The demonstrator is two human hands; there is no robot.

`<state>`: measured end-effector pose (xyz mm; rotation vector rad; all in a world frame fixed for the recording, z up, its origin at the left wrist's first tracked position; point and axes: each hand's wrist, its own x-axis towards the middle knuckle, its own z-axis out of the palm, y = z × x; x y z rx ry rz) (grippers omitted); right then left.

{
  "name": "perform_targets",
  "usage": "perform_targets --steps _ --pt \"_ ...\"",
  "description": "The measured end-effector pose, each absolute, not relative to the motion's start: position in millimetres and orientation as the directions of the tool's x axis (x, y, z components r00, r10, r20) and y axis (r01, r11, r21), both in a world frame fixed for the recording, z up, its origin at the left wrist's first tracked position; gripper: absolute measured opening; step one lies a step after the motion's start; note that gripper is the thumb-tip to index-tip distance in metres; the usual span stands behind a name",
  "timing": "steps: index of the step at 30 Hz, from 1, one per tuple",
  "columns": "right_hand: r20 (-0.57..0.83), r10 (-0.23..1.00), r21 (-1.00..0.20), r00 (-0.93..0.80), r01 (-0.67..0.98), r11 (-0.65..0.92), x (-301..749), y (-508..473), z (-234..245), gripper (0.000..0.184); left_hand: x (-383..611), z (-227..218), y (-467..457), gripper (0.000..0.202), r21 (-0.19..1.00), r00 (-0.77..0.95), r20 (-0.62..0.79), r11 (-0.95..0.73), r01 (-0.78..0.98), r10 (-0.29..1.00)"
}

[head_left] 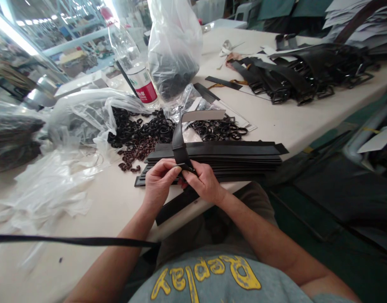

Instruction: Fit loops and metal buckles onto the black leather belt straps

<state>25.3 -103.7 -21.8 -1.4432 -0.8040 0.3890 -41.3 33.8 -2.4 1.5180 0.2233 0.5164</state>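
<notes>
Table [288, 124] bears black straps [231, 162]; behind, blurred, seemingly a workshop [76, 59].

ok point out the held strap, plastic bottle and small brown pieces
Held strap [178, 136], head view: its black curved stretch.
Plastic bottle [129, 58], head view: its clear body.
Small brown pieces [137, 152], head view: middle of their pile.

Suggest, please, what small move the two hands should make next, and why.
Perhaps steady the curved, black, leather-like strap with the left hand and gently tug its near part with the right hand: both hands pinch it there, its far end curls over unheld, and the hands partly cover how that near part sits.
</notes>
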Motion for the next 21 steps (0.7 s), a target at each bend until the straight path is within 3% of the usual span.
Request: perform_targets --steps 9,14,21 --pt "0.27 0.685 -0.954 0.676 0.285 0.094 25.4 -105.8 -20.4 0.019 -38.6 -7.0 33.9 0.033 0.96 0.879 0.01 0.242 -0.142 0.476" --pt "0.277 0.696 -0.955 0.663 0.268 0.125 25.2 -107.8 -18.1 0.02 -39.0 -6.8 35.2 0.045 0.921 0.922 -0.101 0.386 -0.056 0.374" --pt "0.294 0.732 -0.954 0.614 0.236 0.186 25.8 -110.0 -20.0 0.017 -40.6 -4.0 39.2 0.045 0.909 0.965 -0.136 0.416 0.032 0.223"
